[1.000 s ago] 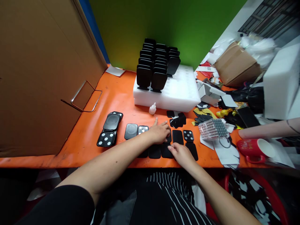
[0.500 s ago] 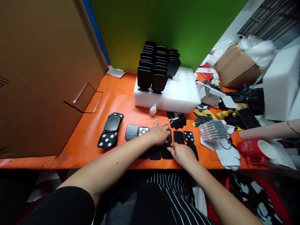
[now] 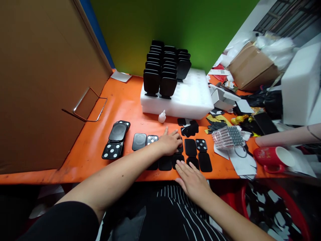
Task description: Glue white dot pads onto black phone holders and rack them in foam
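My left hand [image 3: 171,142] lies with fingers spread over the upper row of black rounded pieces, partly covering them. My right hand [image 3: 192,179] rests flat at the table's front edge, its fingertips on the lower row's black pieces [image 3: 165,163]. To the right of the hands are a plain black piece [image 3: 205,162] and one with white dots [image 3: 201,145]. A black round-marked piece [image 3: 139,141] sits left of my left hand. Farther left stands a stack of dotted black pieces [image 3: 112,150].
Black plates [image 3: 151,82] stand in rows on a white foam block [image 3: 190,97]. In front are a small white bottle [image 3: 162,116] and black cut pieces [image 3: 190,128]. A red mug [image 3: 269,158] and wrapped items [image 3: 227,137] lie right; a wire frame [image 3: 86,105] left.
My right hand has moved back toward the front edge and slightly left, flattening out and uncovering lower-row pieces. My left hand stays over the same pieces. The view has shifted slightly.
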`<state>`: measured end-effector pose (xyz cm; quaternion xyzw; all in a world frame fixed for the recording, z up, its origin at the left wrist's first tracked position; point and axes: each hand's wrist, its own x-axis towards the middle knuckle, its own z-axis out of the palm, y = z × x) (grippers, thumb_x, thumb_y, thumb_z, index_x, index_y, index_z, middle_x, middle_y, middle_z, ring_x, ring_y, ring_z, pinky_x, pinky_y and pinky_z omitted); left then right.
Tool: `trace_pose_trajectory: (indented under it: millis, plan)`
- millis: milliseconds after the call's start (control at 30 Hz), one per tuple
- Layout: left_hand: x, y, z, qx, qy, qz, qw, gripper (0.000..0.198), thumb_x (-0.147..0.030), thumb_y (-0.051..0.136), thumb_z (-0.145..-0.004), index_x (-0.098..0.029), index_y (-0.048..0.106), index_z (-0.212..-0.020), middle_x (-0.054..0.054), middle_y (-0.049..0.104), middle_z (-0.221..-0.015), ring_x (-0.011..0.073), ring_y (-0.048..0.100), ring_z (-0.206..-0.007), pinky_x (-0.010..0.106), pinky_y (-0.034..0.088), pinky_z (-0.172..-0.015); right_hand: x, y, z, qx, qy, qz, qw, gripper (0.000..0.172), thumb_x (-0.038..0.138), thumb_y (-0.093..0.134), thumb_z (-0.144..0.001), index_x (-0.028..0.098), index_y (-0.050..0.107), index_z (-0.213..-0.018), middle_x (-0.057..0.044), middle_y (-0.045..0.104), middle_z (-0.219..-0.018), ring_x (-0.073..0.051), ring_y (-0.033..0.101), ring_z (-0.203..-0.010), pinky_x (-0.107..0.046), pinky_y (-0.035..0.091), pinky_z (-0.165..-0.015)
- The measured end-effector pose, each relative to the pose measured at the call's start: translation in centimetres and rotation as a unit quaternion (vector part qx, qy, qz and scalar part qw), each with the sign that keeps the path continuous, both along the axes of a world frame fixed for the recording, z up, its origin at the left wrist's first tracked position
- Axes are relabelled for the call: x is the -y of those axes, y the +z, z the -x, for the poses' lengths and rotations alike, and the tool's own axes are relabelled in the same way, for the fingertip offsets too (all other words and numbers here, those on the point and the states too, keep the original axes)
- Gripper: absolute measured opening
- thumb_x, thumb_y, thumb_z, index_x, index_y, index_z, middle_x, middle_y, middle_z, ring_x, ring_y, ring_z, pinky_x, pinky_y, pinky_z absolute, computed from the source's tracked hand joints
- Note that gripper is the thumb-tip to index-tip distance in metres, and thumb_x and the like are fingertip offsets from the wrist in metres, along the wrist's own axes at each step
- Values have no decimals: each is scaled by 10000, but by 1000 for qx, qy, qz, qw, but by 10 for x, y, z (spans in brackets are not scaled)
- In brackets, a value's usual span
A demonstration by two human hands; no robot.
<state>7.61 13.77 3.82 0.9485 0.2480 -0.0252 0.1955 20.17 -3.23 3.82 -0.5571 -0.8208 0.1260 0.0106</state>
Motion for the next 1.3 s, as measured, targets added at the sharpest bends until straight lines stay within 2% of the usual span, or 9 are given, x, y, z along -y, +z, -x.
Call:
trace_pose_trajectory:
  millis: [300, 400, 500, 600, 733, 867, 1000, 1167, 1300]
  plan:
    - [3, -2, 0, -8, -17, -22, 1000, 245, -301, 551, -780, -218, 568, -1010, 93, 468, -1199, 289, 212, -1268, 584, 82, -989, -8, -17, 27, 79, -14, -26, 996, 396, 221, 357, -881, 22, 505, -1190, -202, 426, -1280, -280, 409, -1188, -421, 275, -1019]
    - [4, -1, -1, -10, -12, -20, 1000, 228, -303, 555, -778, -228, 569, -993, 78, 464, -1209, 276, 204, -1271, 580, 84, -992, -10, -10, 31, 83, -30, -15, 996, 400, 246, 367, -875, 29, 524, -1171, -203, 455, -1260, -284, 434, -1166, -423, 291, -1003]
    - [3, 1, -1, -10, -8, -30, 999, 195, -318, 575, -761, -229, 582, -934, 64, 484, -1182, 283, 231, -1257, 606, 103, -974, -23, 8, 16, 22, -28, 31, 999, 361, 301, 399, -861, 141, 568, -1137, -121, 533, -1214, -233, 508, -1093, -365, 343, -963]
    - [5, 5, 0, -6, -5, -50, 999, 180, -320, 570, -761, -219, 587, -908, 66, 513, -1129, 286, 271, -1235, 616, 126, -961, -52, 26, -18, -36, -106, 42, 993, 316, 308, 377, -870, 236, 583, -1098, -34, 617, -1102, -171, 567, -987, -283, 409, -866]
    - [16, 11, -2, 15, 17, -81, 996, 167, -291, 507, -796, -212, 584, -921, 62, 537, -1077, 258, 318, -1203, 547, 137, -996, -107, 28, -65, -20, -242, 8, 970, 326, 259, 341, -883, 184, 571, -1102, -65, 600, -1097, -166, 536, -1013, -259, 381, -860]
    - [30, 17, -10, 32, 44, -96, 994, 191, -285, 446, -823, -211, 579, -939, 58, 559, -972, 225, 458, -1041, 485, 196, -994, -156, 14, -87, 8, -262, 11, 965, 345, 223, 447, -835, 133, 526, -1158, -120, 551, -1123, -190, 518, -1027, -260, 360, -852]
    - [40, 18, -18, 65, 36, -90, 993, 188, -328, 466, -813, -206, 589, -887, 56, 560, -914, 225, 481, -979, 449, 253, -962, -178, 11, -91, 24, -248, 20, 968, 399, 261, 643, -697, 135, 574, -1070, -119, 557, -1044, -210, 533, -965, -261, 366, -807]
    - [55, 10, -32, 111, -9, -70, 991, 225, -328, 502, -794, -196, 570, -963, 51, 566, -958, 224, 446, -1057, 418, 248, -980, -164, 23, -94, 20, -256, -29, 966, 191, 312, 522, -794, 162, 599, -885, -88, 564, -959, -203, 522, -921, -271, 361, -757]
    - [75, -1, -52, 146, -51, -56, 986, 404, -403, 521, -779, -166, 499, -1105, 68, 520, -1137, 216, 417, -1105, 409, 248, -995, -106, 18, -106, -75, -298, -61, 949, 336, 375, 271, -903, 195, 555, -899, -18, 589, -777, -135, 549, -732, -223, 375, -638]
